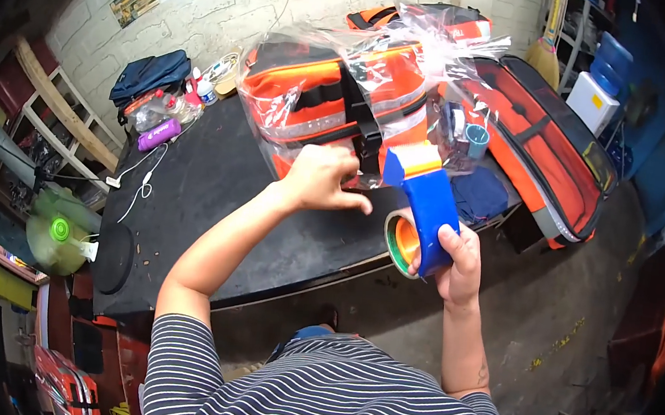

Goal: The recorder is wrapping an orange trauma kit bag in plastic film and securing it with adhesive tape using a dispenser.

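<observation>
My right hand [461, 269] is wrapped round a blue tape dispenser [433, 209], held up in front of the table edge. A roll of clear tape [403, 245] on an orange hub sits on its left side, and an orange piece [419, 160] tops its upper end. Left of the dispenser is my left hand [321, 178], fingers loosely bent and thumb stretched apart, with nothing visible between them. It is in front of an orange and black bag [318, 106] wrapped in clear plastic [264, 125]. Whether the hand touches the plastic, I cannot tell.
The bag stands on a black table [190, 186]. An open orange bag [543, 140] lies at the right, near a blue-green cup [477, 140] and dark blue cloth [474, 195]. A purple pouch [159, 135], white cable [142, 185] and green fan [62, 231] are at left.
</observation>
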A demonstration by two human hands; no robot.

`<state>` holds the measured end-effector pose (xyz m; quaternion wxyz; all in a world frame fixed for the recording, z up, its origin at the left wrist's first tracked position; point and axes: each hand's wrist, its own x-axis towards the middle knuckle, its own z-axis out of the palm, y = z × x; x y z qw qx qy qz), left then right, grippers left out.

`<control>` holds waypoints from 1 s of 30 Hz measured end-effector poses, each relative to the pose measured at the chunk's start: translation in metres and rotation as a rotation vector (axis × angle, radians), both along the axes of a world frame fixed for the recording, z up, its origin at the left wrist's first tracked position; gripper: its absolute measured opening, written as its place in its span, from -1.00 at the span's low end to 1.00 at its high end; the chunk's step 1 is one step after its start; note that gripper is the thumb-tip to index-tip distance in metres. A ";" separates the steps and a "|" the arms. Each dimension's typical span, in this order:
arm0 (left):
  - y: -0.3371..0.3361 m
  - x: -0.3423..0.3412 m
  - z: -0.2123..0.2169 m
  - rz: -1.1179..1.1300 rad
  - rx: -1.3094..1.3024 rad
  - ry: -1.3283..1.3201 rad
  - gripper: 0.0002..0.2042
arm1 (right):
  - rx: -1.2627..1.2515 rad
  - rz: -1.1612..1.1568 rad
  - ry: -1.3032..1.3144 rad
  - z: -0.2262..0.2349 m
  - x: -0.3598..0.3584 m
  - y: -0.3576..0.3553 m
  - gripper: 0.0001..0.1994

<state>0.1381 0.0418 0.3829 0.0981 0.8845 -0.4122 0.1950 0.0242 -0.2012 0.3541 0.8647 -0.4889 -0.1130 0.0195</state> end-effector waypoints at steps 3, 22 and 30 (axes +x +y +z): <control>-0.001 0.001 -0.022 0.006 -0.022 0.041 -0.71 | -0.018 0.032 0.019 -0.011 -0.010 -0.006 -0.61; 0.020 0.032 0.063 0.075 -1.211 0.324 -0.88 | -0.041 -0.106 0.002 -0.081 -0.064 0.031 -0.65; 0.019 0.039 0.066 -0.115 -0.895 0.109 -0.96 | 0.223 -0.154 -0.131 -0.039 -0.080 0.010 -0.47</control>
